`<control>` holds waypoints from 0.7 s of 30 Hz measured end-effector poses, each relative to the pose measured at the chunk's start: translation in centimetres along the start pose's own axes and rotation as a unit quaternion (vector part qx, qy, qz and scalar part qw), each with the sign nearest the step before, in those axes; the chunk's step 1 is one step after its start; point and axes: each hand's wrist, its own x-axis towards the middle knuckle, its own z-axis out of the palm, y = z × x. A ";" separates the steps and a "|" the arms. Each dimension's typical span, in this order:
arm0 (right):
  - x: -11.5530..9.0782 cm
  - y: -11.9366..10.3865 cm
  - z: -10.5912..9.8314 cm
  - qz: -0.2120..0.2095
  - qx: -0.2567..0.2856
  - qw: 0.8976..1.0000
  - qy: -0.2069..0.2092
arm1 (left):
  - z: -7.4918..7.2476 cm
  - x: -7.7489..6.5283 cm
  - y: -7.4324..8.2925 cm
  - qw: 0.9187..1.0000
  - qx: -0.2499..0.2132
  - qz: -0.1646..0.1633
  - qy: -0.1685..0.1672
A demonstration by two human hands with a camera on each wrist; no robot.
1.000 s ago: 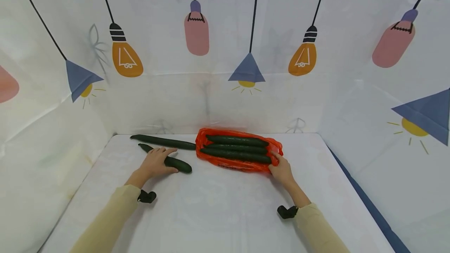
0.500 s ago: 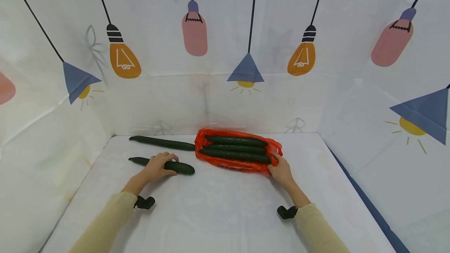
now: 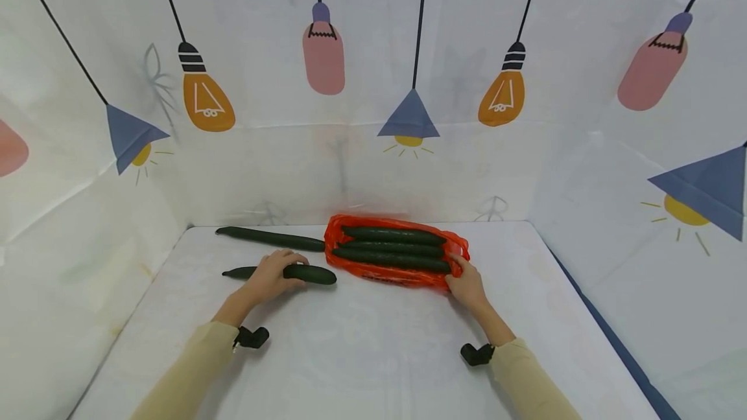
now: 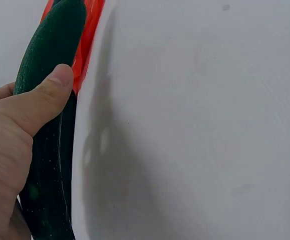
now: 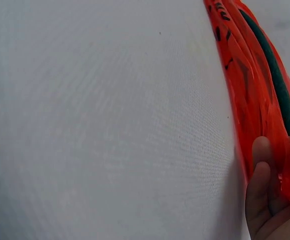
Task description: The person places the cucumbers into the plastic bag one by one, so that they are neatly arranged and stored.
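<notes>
In the head view my left hand (image 3: 270,279) grips a dark green cucumber (image 3: 315,275) from above, its blunt end pointing right. The left wrist view shows the thumb (image 4: 55,90) lying along this cucumber (image 4: 46,170), with red plastic beyond it. My right hand (image 3: 467,282) holds the right end of an orange-red plastic bag (image 3: 332,237), in which several cucumbers (image 3: 391,249) lie side by side. In the right wrist view the fingers (image 5: 258,192) are curled at the edge of the bag (image 5: 247,95).
Another cucumber (image 3: 268,237) lies at the back left of the white table (image 3: 373,349), its right end against the bag. A white sheet wall (image 3: 262,167) printed with lamps stands behind and on both sides. Each wrist carries a small black camera.
My left hand has turned the cucumber more level, bringing its left end toward me, and has moved it right toward the bag. The right hand and bag stay in place.
</notes>
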 end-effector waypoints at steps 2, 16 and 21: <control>0.0 0.0 0.0 0.001 -0.001 1.000 0.000 | 0.1 0.4 0.3 1.000 0.001 0.004 0.000; 0.3 0.2 0.2 -0.009 -0.002 1.000 0.007 | 1.0 3.8 3.1 0.998 -0.055 0.020 -0.006; 0.2 0.2 0.0 -0.013 -0.006 1.000 0.006 | 1.1 5.2 4.7 0.997 -0.066 0.029 -0.010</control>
